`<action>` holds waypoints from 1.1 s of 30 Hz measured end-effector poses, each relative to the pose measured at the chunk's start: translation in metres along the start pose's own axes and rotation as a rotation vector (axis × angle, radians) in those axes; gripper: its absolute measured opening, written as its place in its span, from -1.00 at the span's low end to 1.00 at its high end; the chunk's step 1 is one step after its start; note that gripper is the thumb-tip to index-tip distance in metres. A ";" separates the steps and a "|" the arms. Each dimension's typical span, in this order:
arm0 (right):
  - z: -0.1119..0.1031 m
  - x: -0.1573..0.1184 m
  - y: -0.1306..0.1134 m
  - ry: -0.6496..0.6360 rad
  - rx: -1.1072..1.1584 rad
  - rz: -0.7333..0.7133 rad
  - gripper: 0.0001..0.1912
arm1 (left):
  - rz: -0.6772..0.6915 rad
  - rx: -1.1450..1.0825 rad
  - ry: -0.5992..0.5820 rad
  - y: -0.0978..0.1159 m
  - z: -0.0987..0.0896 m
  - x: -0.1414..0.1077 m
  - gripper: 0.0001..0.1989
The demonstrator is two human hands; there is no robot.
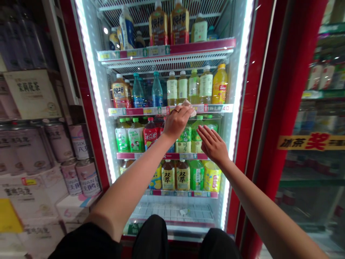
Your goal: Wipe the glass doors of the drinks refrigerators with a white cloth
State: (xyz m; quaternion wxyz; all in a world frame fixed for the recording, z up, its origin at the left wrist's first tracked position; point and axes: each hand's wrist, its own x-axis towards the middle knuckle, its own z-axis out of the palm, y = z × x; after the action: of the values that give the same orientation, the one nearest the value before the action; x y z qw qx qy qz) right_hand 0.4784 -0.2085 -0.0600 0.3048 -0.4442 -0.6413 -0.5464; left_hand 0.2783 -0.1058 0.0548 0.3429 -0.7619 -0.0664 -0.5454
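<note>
Head view: upright drinks cooler (88, 108) w/ red frame & lit edges, shelves full of btls. L hand (176, 122), ring on one finger, back of hand toward camera, is at the front edge of a middle wire shelf (151, 110). Its grip is closed on a pale cloth or tissue (189, 107), partly under the fingers & touching or just above the shelf's price strip; contact not clear. Item looks v. light & soft, no stiffness, prob crumples easily, so best held bunched in the fingers, not by any edge. It's crumpled, no clear long axis; visible part pokes out right of the fingers, roughly along the shelf edge. R hand (212, 145) is open, fingers spread & pointing up-left, just below that shelf, right in front of green-capped tea btls (196, 135); can't tell if touching. Above the shelf: blue-capped water btls (157, 92) & yellow juice btl (219, 84). Under L wrist: red-labelled btl (150, 136). Left of cooler: stacked cans (87, 178).
</note>
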 end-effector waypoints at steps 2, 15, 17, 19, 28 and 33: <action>-0.001 0.000 0.000 -0.016 0.017 0.007 -0.07 | -0.042 -0.022 0.009 0.006 0.008 0.014 -0.59; -0.008 0.001 0.001 -0.033 0.053 -0.024 -0.07 | 0.193 0.037 -0.035 -0.001 0.009 0.016 -0.67; -0.013 0.000 0.003 -0.033 0.050 -0.024 -0.08 | 0.139 0.044 0.028 0.003 0.014 0.027 -0.69; -0.017 -0.002 0.009 -0.027 0.039 0.005 -0.07 | 0.102 0.033 0.064 0.012 0.021 0.034 -0.70; -0.009 -0.017 0.022 -0.039 0.028 0.036 -0.04 | 0.260 -0.019 -0.071 0.016 0.020 0.003 -0.57; -0.007 -0.021 0.018 -0.009 -0.004 0.041 -0.05 | 0.189 -0.006 -0.001 0.014 0.026 0.023 -0.60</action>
State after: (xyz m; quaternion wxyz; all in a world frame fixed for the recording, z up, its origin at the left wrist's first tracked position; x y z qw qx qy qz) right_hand 0.5032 -0.2200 -0.0690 0.3122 -0.4603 -0.6325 -0.5392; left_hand 0.3150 -0.1073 0.0640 0.3907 -0.7660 0.0072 -0.5105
